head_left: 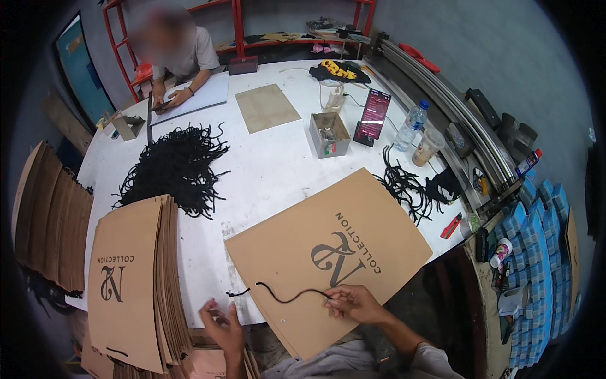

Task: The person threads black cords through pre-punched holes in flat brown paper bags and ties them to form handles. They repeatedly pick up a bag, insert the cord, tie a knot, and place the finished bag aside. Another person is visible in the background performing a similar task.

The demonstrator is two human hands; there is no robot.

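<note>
A flat brown paper bag (379, 215) with dark printing lies tilted at the table's near edge, in front of me. A black cord (287, 300) runs through its left edge, with a short end (237, 294) sticking out past that edge. My right hand (353, 303) rests over the bag, thumb and fingers pinched on the cord's other end. Just below the short end, my left hand (224, 325) holds nothing, its thumb and fingers apart. To its left stands a thick stack of similar brown bags (136, 271); a cord handle shows on the top one.
Black cords lie in a large heap (173, 167) at the left and a smaller bunch (410, 186) at the right. Nearby are a metal box (329, 136), phone (374, 114), water bottle (410, 126), cup (429, 146) and red cutter (451, 225). Another person (183, 57) leans on the far side.
</note>
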